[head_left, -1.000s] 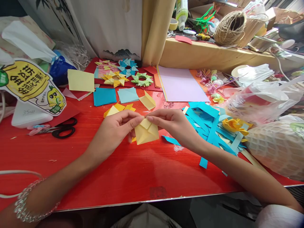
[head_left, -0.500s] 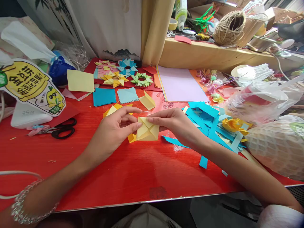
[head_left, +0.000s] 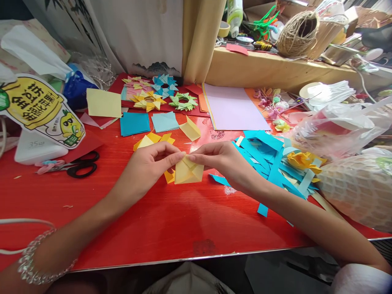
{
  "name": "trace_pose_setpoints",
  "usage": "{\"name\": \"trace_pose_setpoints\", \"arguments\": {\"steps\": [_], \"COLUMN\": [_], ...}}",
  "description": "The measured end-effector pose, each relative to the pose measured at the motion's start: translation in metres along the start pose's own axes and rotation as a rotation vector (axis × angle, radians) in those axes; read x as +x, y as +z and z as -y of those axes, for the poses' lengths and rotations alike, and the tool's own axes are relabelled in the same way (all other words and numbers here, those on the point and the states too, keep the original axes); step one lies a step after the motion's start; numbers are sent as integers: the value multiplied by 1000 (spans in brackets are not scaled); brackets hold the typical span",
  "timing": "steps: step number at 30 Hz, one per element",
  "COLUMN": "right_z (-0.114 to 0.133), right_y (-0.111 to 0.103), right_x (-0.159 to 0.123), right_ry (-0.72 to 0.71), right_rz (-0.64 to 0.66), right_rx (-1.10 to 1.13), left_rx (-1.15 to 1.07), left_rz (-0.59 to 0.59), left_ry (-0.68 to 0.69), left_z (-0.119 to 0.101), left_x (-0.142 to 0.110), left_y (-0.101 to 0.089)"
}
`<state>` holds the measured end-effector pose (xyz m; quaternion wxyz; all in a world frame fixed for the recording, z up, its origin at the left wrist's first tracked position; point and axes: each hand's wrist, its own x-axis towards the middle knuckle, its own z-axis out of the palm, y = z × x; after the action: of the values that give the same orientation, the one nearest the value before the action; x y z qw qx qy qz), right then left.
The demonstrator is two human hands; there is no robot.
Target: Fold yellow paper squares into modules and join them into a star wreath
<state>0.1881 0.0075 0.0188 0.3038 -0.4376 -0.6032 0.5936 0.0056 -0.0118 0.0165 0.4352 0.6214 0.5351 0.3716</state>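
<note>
A small pale yellow piece of folded paper [head_left: 189, 173] is held upright above the red table. My left hand [head_left: 157, 161] pinches its top edge near the left corner between thumb and fingers. Close beside it, my right hand [head_left: 216, 158] grips the same edge on the right, thumb in front. Crease lines cross the sheet, and its upper part is folded over. Behind my hands lie deeper yellow folded pieces [head_left: 153, 139], partly hidden by my left hand. Another pale yellow folded piece [head_left: 190, 129] rests just beyond.
Black-handled scissors [head_left: 82, 164] lie at left. Blue paper strips [head_left: 263, 153] are heaped at right. Stacks of blue squares [head_left: 134, 124] and light blue squares [head_left: 165, 122] lie behind my hands, with a green paper ring [head_left: 183, 101] and a lilac sheet [head_left: 234, 107] farther back.
My left thumb and fingers have moved up to the paper's top edge, next to my right thumb. The paper's top has folded over and the piece has shifted slightly left.
</note>
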Motion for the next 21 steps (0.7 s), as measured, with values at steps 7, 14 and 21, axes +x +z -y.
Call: {"name": "trace_pose_setpoints", "arguments": {"steps": [7,14,21], "right_z": [3,-4,-4], "right_y": [-7,-5,-2], "right_x": [6,4,4], "right_ry": [19,-153,-224], "right_rz": [182,-53,-36], "right_rx": [13,-66,74], "left_rx": [112,-28,-10], "left_rz": [-49,-56,-56], "left_ry": [35,100,135], "left_z": [-2,-3,2], "left_x": [0,-2,-3], "left_y": [-4,-3,-4]}}
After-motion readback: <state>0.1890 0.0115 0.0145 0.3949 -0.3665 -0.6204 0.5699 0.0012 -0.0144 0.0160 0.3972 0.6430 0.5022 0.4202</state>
